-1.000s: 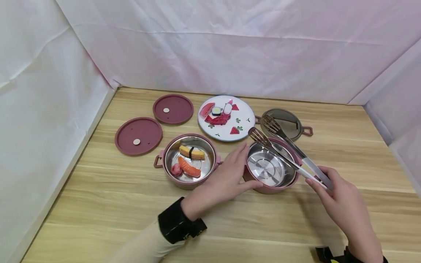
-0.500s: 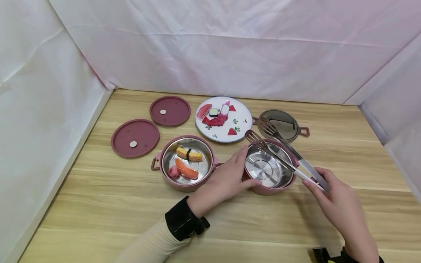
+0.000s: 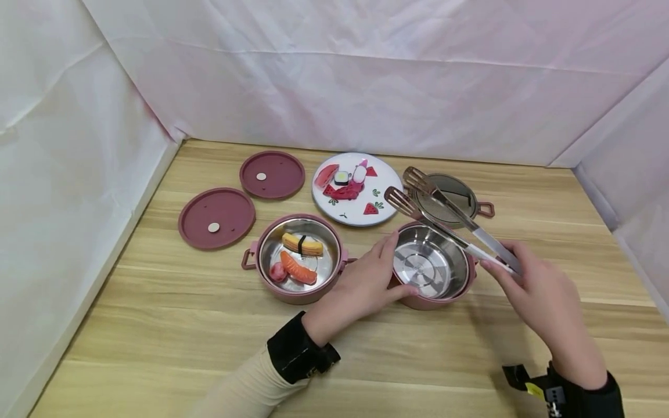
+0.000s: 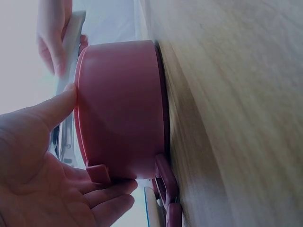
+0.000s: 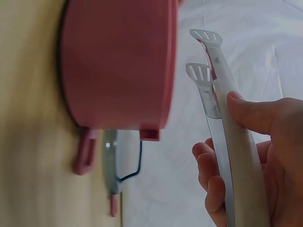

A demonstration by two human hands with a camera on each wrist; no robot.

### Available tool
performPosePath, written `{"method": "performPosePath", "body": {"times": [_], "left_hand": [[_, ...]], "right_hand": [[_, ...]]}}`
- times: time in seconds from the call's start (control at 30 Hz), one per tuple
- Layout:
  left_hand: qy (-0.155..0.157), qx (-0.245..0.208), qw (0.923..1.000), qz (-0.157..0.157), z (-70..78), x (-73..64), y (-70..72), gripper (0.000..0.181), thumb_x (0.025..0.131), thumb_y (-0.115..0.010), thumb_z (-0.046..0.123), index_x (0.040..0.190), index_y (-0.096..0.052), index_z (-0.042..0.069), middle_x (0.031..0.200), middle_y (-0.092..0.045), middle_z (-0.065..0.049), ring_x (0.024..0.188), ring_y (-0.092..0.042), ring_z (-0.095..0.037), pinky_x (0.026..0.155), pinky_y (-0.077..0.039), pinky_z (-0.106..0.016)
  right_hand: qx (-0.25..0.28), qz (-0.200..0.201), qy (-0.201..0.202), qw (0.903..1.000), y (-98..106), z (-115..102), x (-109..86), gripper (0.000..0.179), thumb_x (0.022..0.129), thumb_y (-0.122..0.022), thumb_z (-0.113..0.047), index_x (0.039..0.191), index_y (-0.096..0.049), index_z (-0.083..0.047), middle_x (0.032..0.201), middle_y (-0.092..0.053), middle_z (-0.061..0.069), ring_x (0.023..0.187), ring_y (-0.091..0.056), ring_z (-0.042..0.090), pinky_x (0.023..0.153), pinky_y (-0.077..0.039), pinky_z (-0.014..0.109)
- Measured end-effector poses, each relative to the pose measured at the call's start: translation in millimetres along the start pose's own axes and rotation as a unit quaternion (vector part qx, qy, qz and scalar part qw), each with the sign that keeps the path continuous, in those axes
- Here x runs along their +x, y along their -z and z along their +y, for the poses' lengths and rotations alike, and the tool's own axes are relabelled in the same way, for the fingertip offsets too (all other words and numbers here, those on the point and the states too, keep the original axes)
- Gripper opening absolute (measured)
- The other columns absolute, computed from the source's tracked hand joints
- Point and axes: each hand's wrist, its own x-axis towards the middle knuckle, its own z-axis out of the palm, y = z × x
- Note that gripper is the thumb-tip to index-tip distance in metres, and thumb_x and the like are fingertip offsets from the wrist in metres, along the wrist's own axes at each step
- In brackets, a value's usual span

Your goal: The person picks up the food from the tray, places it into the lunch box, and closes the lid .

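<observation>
My right hand (image 3: 543,302) grips metal tongs (image 3: 483,241) by their pale handles, with the slotted heads apart and nothing between them. The tongs hang over the right pink pot (image 3: 431,302), whose steel inside holds nothing. At that pot's left side is my left hand (image 3: 363,284), its extended thumb touching the rim and its fingers beside the side handle (image 4: 98,173). The left pot (image 3: 295,297) holds a toy egg sushi (image 3: 312,248), an orange toy shrimp sushi (image 3: 299,268) and a small pink round piece (image 3: 278,271).
Behind the pots, a white plate (image 3: 384,200) bears several toy food pieces. A glass lid (image 3: 455,188) with pink handles lies right of it. Two dark red round lids (image 3: 230,212) lie at left. White cloth walls (image 3: 334,87) bound the wooden table (image 3: 209,331).
My right hand has risen a little, and the tong heads have moved away from me, up toward the plate and glass lid. My left hand stays at the right pot.
</observation>
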Motion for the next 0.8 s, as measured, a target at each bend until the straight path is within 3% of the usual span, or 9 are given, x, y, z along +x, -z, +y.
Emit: {"method": "performPosePath", "body": {"times": [0.27,0.43,0.63,0.8], "left_hand": [[-0.002,0.000,1.0000,0.000,2.0,-1.1,1.5,0.102,0.087,-0.068,0.059,0.161,-0.013,0.014,0.165,-0.028,-0.008,0.145,-0.041,-0.021,0.109,-0.047,-0.043],[0.001,-0.011,0.9999,-0.002,0.5,-2.2,2.8,0.102,0.087,-0.069,0.058,0.161,-0.013,0.015,0.164,-0.030,-0.007,0.144,-0.042,-0.020,0.109,-0.047,-0.042],[0.004,-0.020,0.9998,-0.003,0.3,-1.5,2.6,0.103,0.086,-0.070,0.057,0.161,-0.012,0.015,0.164,-0.030,-0.008,0.144,-0.042,-0.021,0.110,-0.047,-0.043],[0.005,-0.012,0.9999,-0.004,1.5,-1.2,1.5,0.103,0.087,-0.069,0.057,0.161,-0.012,0.014,0.163,-0.030,-0.009,0.144,-0.043,-0.022,0.109,-0.047,-0.043]], "right_hand": [[-0.019,-0.021,0.021,0.9994,18,-2,30.7,0.052,0.099,-0.060,-0.042,0.132,-0.054,-0.002,0.101,-0.067,0.027,0.069,-0.059,0.032,0.052,-0.034,0.031],[-0.043,-0.042,0.035,0.9976,24,-8,54.2,0.051,0.100,-0.056,-0.045,0.133,-0.056,-0.006,0.094,-0.067,0.020,0.068,-0.053,0.026,0.053,-0.031,0.031],[-0.078,-0.066,0.070,0.9923,29,-16,85.2,0.049,0.101,-0.053,-0.047,0.132,-0.058,-0.009,0.096,-0.069,0.017,0.069,-0.057,0.026,0.050,-0.033,0.033],[-0.120,-0.084,0.103,0.9838,31,-24,109.6,0.047,0.102,-0.053,-0.045,0.130,-0.059,-0.008,0.081,-0.067,0.010,0.062,-0.056,0.023,0.049,-0.035,0.034]]}}
